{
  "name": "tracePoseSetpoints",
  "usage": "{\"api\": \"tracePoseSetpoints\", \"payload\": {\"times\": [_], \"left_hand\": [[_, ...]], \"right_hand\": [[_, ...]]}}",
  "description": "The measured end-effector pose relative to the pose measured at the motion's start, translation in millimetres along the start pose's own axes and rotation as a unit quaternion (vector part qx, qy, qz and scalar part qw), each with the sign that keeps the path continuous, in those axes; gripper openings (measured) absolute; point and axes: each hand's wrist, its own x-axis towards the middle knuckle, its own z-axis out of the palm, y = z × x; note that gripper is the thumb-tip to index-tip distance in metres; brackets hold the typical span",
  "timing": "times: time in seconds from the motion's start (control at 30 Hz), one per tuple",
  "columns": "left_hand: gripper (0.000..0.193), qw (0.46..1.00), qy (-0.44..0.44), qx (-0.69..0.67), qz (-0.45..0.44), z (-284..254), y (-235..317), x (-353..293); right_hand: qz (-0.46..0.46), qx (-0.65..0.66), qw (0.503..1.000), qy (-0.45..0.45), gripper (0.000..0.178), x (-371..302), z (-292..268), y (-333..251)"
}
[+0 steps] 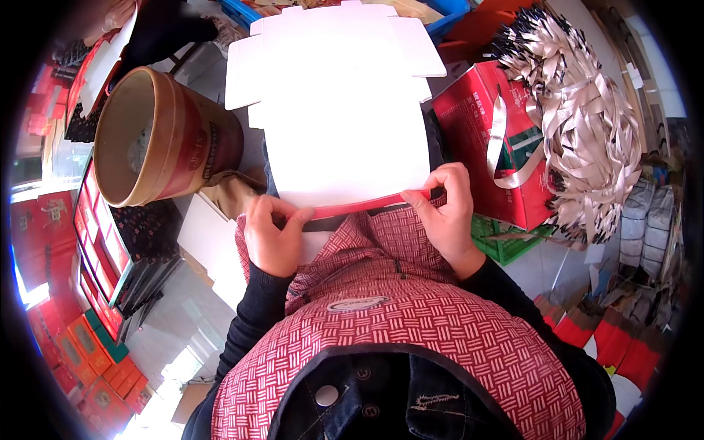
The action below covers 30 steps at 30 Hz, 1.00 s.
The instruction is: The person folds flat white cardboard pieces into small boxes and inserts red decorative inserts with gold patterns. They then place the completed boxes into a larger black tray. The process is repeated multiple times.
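Spread out flat in front of me is a cardboard box blank (345, 117), white inside, with cut flaps along its far and side edges. Its near edge is folded up as a narrow strip showing red. My left hand (275, 233) pinches the left end of that strip between thumb and fingers. At the right end, my right hand (449, 216) grips it the same way, thumb on top. The blank rests over my lap, against a red patterned apron (411, 315).
To the left stands a round tan and red bucket (125, 139). A red carton (488, 139) on the right carries a big heap of beige ribbons (590, 139), above a green crate (506, 246). Behind the blank is a blue bin (451, 18). Red boxes (99, 374) lie at lower left.
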Motion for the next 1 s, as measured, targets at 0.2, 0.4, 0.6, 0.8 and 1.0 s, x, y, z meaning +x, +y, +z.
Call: {"api": "tracePoseSetpoints", "payload": {"times": [0.2,0.4,0.6,0.8,1.0], "left_hand": [[0.051,1.000,-0.004,-0.017,-0.010,-4,-9,9],[0.044,0.998,-0.055,-0.018,0.037,-14,-7,19],[0.034,0.971,0.059,-0.059,0.223,5,13,-12],[0.055,0.905,-0.057,-0.125,0.403,-19,38,-3],[0.027,0.819,0.033,-0.552,0.151,-54,-45,138]], "right_hand": [[0.119,0.100,0.988,-0.010,0.027,-5,-10,16],[0.285,0.204,0.930,-0.108,0.043,47,-18,10],[0.179,0.251,0.942,-0.132,0.022,85,-9,3],[-0.002,0.350,0.882,-0.315,0.016,210,-81,-106],[-0.086,0.158,0.860,-0.477,0.018,309,-139,-158]]}}
